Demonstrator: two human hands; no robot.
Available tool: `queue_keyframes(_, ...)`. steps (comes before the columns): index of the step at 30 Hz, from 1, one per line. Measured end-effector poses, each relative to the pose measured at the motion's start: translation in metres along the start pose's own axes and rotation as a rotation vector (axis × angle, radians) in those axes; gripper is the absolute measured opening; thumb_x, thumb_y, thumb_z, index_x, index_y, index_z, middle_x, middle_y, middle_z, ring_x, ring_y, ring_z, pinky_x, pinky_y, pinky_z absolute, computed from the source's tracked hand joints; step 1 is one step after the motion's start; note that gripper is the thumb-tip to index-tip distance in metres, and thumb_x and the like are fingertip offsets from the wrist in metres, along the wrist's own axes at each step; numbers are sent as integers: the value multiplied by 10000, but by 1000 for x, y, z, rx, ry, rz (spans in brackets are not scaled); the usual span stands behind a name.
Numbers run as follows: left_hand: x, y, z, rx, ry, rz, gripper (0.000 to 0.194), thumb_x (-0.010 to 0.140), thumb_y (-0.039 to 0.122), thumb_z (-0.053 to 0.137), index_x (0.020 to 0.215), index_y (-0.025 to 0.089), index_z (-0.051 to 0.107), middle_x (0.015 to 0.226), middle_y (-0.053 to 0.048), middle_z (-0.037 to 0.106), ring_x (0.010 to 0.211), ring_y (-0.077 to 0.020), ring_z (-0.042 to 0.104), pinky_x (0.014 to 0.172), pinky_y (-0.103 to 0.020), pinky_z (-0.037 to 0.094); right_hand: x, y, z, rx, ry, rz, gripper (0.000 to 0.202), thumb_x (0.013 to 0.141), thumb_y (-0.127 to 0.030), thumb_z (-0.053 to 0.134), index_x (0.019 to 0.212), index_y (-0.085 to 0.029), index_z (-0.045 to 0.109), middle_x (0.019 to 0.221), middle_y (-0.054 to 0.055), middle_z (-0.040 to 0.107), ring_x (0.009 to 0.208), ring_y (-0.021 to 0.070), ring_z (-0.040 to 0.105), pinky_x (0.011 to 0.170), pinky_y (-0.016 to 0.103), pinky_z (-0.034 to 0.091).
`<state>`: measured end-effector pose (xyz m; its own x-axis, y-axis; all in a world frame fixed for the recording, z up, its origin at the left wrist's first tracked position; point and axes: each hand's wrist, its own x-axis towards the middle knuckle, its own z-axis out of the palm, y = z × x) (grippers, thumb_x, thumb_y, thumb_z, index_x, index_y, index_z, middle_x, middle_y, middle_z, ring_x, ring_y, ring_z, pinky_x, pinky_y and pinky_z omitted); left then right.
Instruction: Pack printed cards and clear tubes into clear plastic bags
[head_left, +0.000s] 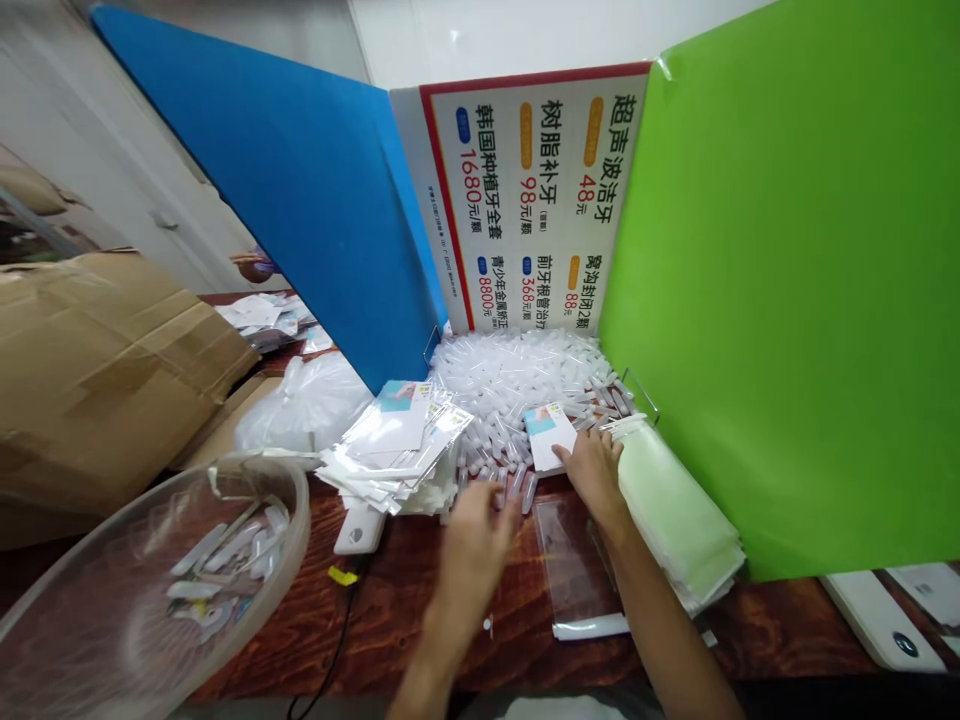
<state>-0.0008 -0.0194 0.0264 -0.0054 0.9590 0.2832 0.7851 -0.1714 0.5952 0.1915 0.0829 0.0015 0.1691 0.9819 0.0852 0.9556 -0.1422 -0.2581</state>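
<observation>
My right hand (pixel 592 468) is at a small stack of printed cards (pixel 551 438), its thumb on the top card's right edge and its other fingers curled. My left hand (pixel 480 525), smeared by motion, hovers at the front edge of a big heap of small clear plastic tubes (pixel 517 385); I cannot make out anything in its fingers. In front of my right hand lies a clear plastic bag (pixel 574 560) with a white strip at its near end. Right of that hand is a pile of translucent flat bags (pixel 671 510).
A messy pile of cards and packets (pixel 397 450) sits left of the tubes, partly over a white device (pixel 360 530) with a cable. A clear plastic tub (pixel 300 520) stands at left, before a cardboard box (pixel 97 380). Blue (pixel 285 180) and green (pixel 787 280) boards rise around the heap.
</observation>
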Motion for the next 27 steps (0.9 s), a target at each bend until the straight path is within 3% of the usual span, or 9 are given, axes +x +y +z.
queue_keyframes(2,-22,11,48,113,-202,-22,373,880,462,634,1105,165,653,1065,-137,688,993,-295,635,831,-402,507,3,1,2,16,14,15,392,901,-391,651,1126,-70,657,1190,254,638,1124,391,529,898,444,325)
queue_keyframes(4,-35,14,82,222,-288,-63,548,802,441,734,1240,138,604,1231,-185,634,1141,-353,581,919,-480,479,5,3,3,40,37,26,393,894,-373,661,1164,-89,629,1211,236,629,1132,374,535,895,422,324)
queue_keyframes(7,-36,3,95,215,-326,-71,606,780,315,770,1330,161,566,1290,-169,602,1192,-349,549,967,-493,451,5,6,4,93,74,25,381,902,-314,651,1223,-118,590,1221,196,641,1146,332,546,904,393,313)
queue_keyframes(10,-26,-15,81,47,-324,-30,407,823,188,693,1227,221,657,1171,-111,650,1113,-291,585,929,-434,463,4,8,3,151,107,21,344,914,-247,618,1239,-140,574,1187,160,674,1118,298,572,924,384,298)
queue_keyframes(13,-17,-30,66,-98,-272,-60,227,826,136,624,1004,223,734,1047,-100,680,1040,-279,612,913,-437,459,1,10,1,196,135,27,277,897,-204,607,1164,-129,600,1113,164,700,1061,306,588,935,404,286)
queue_keyframes(18,-17,-41,43,-499,-224,-248,70,820,257,623,864,230,671,918,-68,725,943,-270,676,870,-397,490,-2,10,-3,297,184,14,216,859,-177,585,1065,-115,612,1100,189,694,1062,328,584,943,431,319)
queue_keyframes(22,-17,-41,19,-900,-267,-535,391,694,330,806,1006,212,603,749,-10,729,702,-208,688,688,-303,503,-7,9,-13,449,208,-43,167,918,-236,494,1030,-181,604,1021,106,723,932,252,642,892,369,413)
queue_keyframes(25,-12,-35,0,-1136,-99,-658,663,623,337,881,1184,185,562,707,21,722,632,-157,665,681,-273,504,-20,13,-23,675,180,-114,156,914,-301,525,974,-204,632,980,82,728,898,246,655,802,336,464)
queue_keyframes(27,-6,-28,-11,-1228,58,-673,770,602,314,901,1269,174,541,705,38,716,661,-138,669,732,-266,517,-31,17,-29,791,67,-193,132,886,-298,576,927,-210,665,940,67,732,890,251,659,785,339,474)
